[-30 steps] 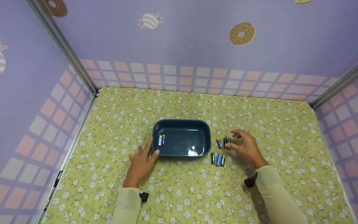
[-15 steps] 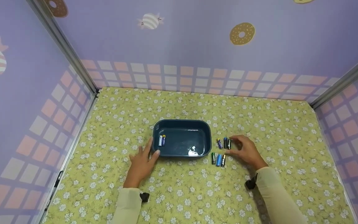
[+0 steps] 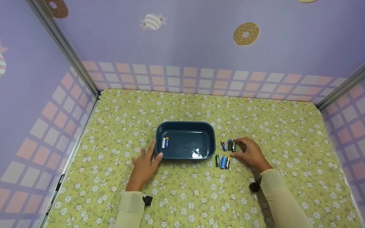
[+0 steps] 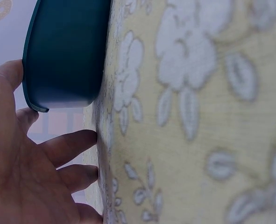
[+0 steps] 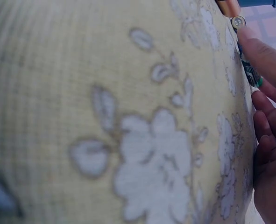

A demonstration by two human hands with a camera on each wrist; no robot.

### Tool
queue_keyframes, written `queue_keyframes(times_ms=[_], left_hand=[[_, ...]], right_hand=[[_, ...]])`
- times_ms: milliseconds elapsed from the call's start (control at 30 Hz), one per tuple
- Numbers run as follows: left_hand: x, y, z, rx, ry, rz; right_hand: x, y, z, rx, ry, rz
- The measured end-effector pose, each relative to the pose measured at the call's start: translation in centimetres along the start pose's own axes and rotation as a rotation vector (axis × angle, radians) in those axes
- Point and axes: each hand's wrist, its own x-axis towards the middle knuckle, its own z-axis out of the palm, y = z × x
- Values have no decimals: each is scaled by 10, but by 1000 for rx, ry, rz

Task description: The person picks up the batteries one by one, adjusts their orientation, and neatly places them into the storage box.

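My left hand [image 3: 143, 169] rests with spread, relaxed fingers against the near-left corner of a dark blue rectangular container [image 3: 185, 158]. In the left wrist view its thumb [image 4: 12, 73] touches the container's rim. Two batteries, one pale [image 3: 163, 143] and one purple-yellow [image 3: 167, 142], lie inside the container on its left. At the right, my right hand [image 3: 251, 154] pinches a black battery [image 3: 233, 146] lengthwise between thumb and index finger, low at the cloth. Beside it lie a dark battery with a blue top [image 3: 229, 145] and a purple battery [image 3: 224, 146].
A nearer row holds a green-and-black battery [image 3: 217, 161], a blue battery [image 3: 223, 162] and a black battery with a gold end [image 3: 227, 163]. Flowered yellow cloth [image 3: 185, 196] covers the surface. Purple patterned walls [image 3: 195, 47] stand behind and at both sides.
Over the last second my right hand lowered slightly and its thumb and index finger came to the ends of the black battery. The left hand and container stayed in place.
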Motion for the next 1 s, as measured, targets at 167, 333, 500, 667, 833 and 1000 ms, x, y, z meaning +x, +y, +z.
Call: queue_keyframes(times_ms=[167, 333, 500, 667, 833, 1000], left_hand=[[0, -1, -1, -6, -9, -11], [1, -2, -1, -1, -10, -15], [1, -2, -1, 3, -8, -18], [1, -2, -1, 6, -11, -14], [1, -1, 0, 3, -2, -3], [1, -1, 0, 4, 2, 3]], right_hand=[[1, 0, 1, -33, 14, -6], [1, 0, 0, -45, 19, -9], [1, 0, -1, -25, 10, -6], [1, -3, -3, 14, -12, 5], [0, -7, -6, 55, -33, 41], [1, -12, -8, 50, -36, 46]])
